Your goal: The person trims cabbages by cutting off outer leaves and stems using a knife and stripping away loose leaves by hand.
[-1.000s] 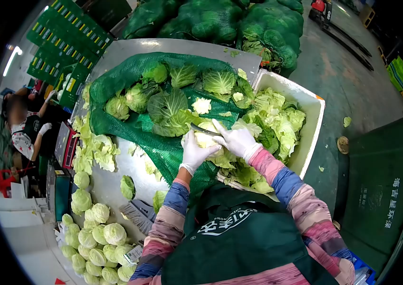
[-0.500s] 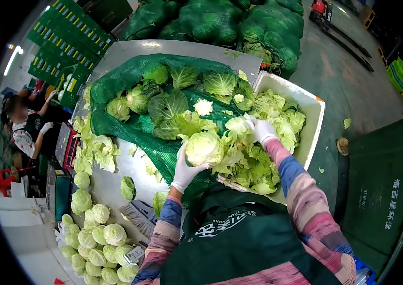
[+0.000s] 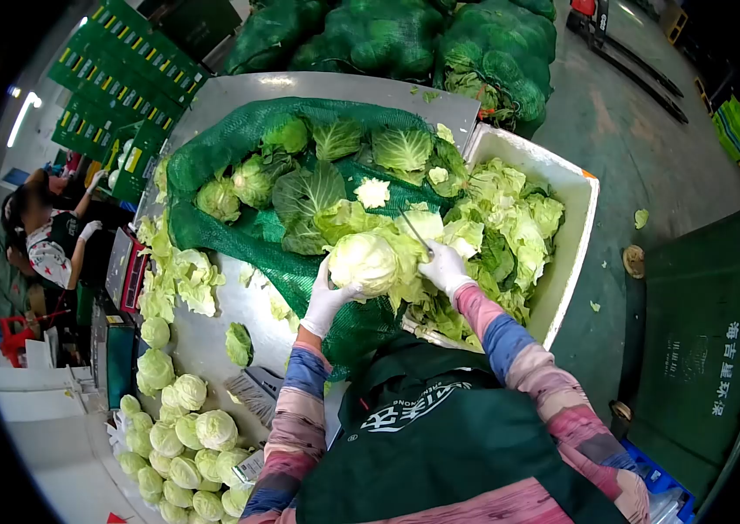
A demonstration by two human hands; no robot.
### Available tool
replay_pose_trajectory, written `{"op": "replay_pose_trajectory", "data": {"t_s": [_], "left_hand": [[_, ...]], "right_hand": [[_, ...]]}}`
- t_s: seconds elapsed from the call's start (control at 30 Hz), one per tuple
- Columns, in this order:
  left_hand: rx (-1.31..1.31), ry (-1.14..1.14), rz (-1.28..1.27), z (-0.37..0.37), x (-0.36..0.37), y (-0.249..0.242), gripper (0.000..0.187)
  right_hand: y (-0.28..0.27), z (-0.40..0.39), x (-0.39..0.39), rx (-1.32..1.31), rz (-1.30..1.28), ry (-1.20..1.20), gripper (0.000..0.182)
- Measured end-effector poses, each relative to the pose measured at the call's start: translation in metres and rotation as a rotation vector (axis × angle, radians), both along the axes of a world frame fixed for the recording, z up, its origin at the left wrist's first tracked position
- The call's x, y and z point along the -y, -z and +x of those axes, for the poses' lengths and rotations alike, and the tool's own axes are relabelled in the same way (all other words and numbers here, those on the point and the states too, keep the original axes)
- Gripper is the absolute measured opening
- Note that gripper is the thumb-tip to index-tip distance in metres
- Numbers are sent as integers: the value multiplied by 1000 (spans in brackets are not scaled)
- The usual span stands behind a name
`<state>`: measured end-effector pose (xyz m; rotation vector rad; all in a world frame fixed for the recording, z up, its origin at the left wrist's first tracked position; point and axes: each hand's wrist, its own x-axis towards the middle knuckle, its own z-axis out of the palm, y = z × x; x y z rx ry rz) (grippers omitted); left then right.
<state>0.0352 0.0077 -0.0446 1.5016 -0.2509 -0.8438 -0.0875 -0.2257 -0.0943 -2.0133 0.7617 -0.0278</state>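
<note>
A pale green cabbage [image 3: 363,264] rests in my gloved left hand [image 3: 328,301], whose fingers are wrapped round its left and lower side. Loose outer leaves hang from its right side. My gloved right hand [image 3: 447,269] is closed on a knife [image 3: 414,231]; the thin blade points up and to the left, beside the leaves, and the handle is hidden in my fist. Beneath the cabbage lies an open green mesh sack [image 3: 213,231] with several darker cabbages [image 3: 253,182] in it. A cut white cabbage stem piece [image 3: 372,193] sits on the sack.
At right, a white foam box [image 3: 572,253] holds stripped leaves [image 3: 509,231]. Trimmed cabbages [image 3: 185,472] are heaped at lower left. Full mesh sacks [image 3: 378,39] stand behind the metal table [image 3: 300,85]. A large green bin [image 3: 693,349] is far right. Another person [image 3: 51,231] works at left.
My right hand has moved left and down from the foam box to the cabbage, and the knife blade now shows. The cabbage and my left hand have shifted slightly left.
</note>
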Motion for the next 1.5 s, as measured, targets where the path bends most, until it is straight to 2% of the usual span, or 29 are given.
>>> {"op": "replay_pose_trajectory", "data": {"t_s": [0.03, 0.07, 0.17, 0.2, 0.23, 0.3, 0.37, 0.4, 0.43, 0.47, 0.5, 0.63, 0.67, 0.77, 0.83, 0.9, 0.97, 1.0, 1.07, 1.1, 1.17, 1.2, 1.23, 1.3, 1.33, 1.37, 1.43, 1.47, 1.5], "left_hand": [[5, -1, -1, -2, -3, -2, 92], [-53, -10, 20, -8, -1, -14, 94], [-98, -68, 31, -23, 9, -20, 95], [-158, -195, 22, -28, 21, -23, 92], [-223, -325, 14, -34, 30, -23, 91], [260, -390, 288, -23, 46, 33, 102], [485, -315, 423, -28, 60, 10, 110], [480, -320, 420, -32, 60, 4, 110], [603, -197, 395, -33, 59, -2, 114], [727, -67, 370, -33, 58, -7, 117], [704, 25, 313, -31, 61, -11, 122], [765, 89, 325, -39, 62, -27, 123], [759, 100, 355, -39, 59, -28, 123], [809, 212, 281, -31, 48, -24, 123], [844, 265, 278, -26, 34, -29, 120], [975, 396, 347, -16, 16, -30, 115], [937, 420, 390, -8, -1, -38, 111], [712, 385, 400, -6, -8, -44, 110], [333, 279, 317, -9, -17, -41, 110], [328, 280, 322, -12, -13, -31, 110], [697, 23, 332, -24, 4, -10, 112], [803, -25, 460, -34, 14, -7, 113], [798, -23, 461, -37, 17, -7, 113], [931, -29, 472, -41, 19, -10, 112], [947, -12, 484, -41, 19, -12, 109], [946, -15, 489, -37, 17, -10, 109], [919, 14, 422, -31, 11, -7, 106], [922, 37, 414, -30, 9, -10, 102], [925, 32, 412, -29, 6, -9, 102]], "right_hand": [[11, -3, 5, -91, -18, 14, 44], [14, -4, 4, -46, -91, 16, 44], [-18, -1, -1, -31, -232, -81, 46], [-30, 0, -2, -22, -290, -129, 56], [-43, 0, -3, -22, -292, -136, 56], [-87, 3, -8, -102, -319, -287, 65], [-104, 5, -7, -51, -374, -311, 70], [-107, 5, -5, 5, -424, -333, 74], [-105, 7, -3, 5, -428, -335, 74], [-99, 8, -1, 153, -446, -391, 76], [-93, 10, 0, 302, -463, -446, 78], [-64, 30, 14, 381, -315, -458, 60], [-72, 33, 13, 297, -288, -470, 46], [-87, 42, 23, 125, -310, -452, 38], [-94, 45, 36, 15, -252, -298, 31], [-77, 42, 57, -55, -205, -213, 29], [-53, 32, 67, -168, -391, -146, 29], [-41, 26, 71, -160, -430, -117, 31], [-39, 21, 63, -169, -318, -108, 58], [-61, 18, 47, -181, -251, -92, 68], [-92, 9, 9, 8, 253, -36, 88], [-82, 13, -4, 9, 116, -122, 92], [-72, 17, -16, 10, -22, -208, 96], [-75, 25, -40, -12, -149, -191, 102], [-80, 26, -49, 8, -217, -152, 82], [-76, 29, -48, 9, -215, -157, 82], [-61, 37, -43, 91, -53, -85, 58], [-52, 37, -42, 135, -71, -6, 43], [-39, 39, -38, 144, -103, 13, 39]]}}
